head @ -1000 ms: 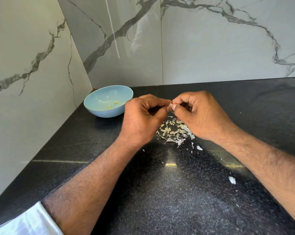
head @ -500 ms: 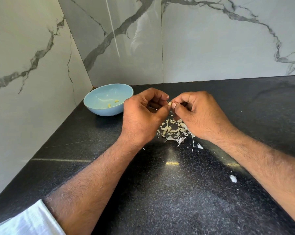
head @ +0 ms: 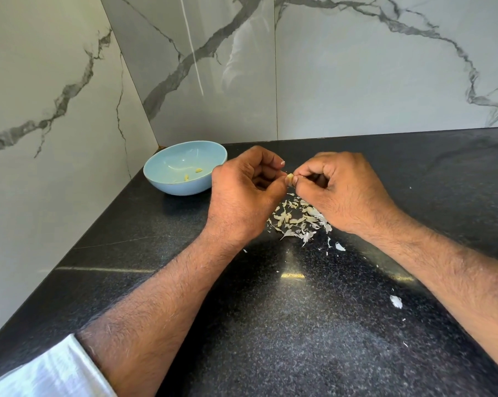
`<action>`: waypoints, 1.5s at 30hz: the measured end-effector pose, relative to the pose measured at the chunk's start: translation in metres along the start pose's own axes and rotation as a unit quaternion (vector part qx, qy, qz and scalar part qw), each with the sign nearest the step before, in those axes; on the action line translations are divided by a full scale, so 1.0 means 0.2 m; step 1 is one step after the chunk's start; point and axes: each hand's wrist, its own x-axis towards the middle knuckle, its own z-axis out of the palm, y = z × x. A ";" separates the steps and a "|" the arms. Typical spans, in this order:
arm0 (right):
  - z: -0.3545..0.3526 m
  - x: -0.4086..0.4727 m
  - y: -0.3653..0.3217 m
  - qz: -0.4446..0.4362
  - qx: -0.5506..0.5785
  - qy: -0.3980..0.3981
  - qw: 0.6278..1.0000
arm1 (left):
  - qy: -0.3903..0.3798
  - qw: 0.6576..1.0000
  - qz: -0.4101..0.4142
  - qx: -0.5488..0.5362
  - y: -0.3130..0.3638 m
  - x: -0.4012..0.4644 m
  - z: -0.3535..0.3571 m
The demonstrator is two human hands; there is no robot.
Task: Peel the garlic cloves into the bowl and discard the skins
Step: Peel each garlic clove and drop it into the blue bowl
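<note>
Mid-peel | both hands pinch one clove right of bowl; two peeled cloves inside; skins undiscarded on counter

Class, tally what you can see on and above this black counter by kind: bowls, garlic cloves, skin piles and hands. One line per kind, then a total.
Bowls: 1, the blue bowl
Garlic cloves: 3, two peeled cloves in the bowl, one clove pinched between both hands
Skin piles: 1, the skins plus stray flakes
Hands: 2, left hand, right hand
Total: 7
</note>
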 end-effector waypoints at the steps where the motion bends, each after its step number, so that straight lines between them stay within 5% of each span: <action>1: 0.00 0.00 0.00 0.001 -0.004 0.003 1.000 | -0.003 1.000 -0.004 -0.001 0.00 0.00 0.00; 18: -0.01 0.00 -0.01 0.124 0.176 -0.029 0.976 | -0.050 0.964 -0.170 -0.196 0.01 0.02 -0.04; 37: -0.04 0.01 -0.04 0.188 0.302 -0.020 0.934 | 0.002 0.939 -0.168 -0.301 0.00 0.05 -0.07; 45: -0.07 0.02 0.02 0.155 0.001 -0.098 0.983 | -0.040 0.934 -0.172 -0.312 0.02 0.05 -0.08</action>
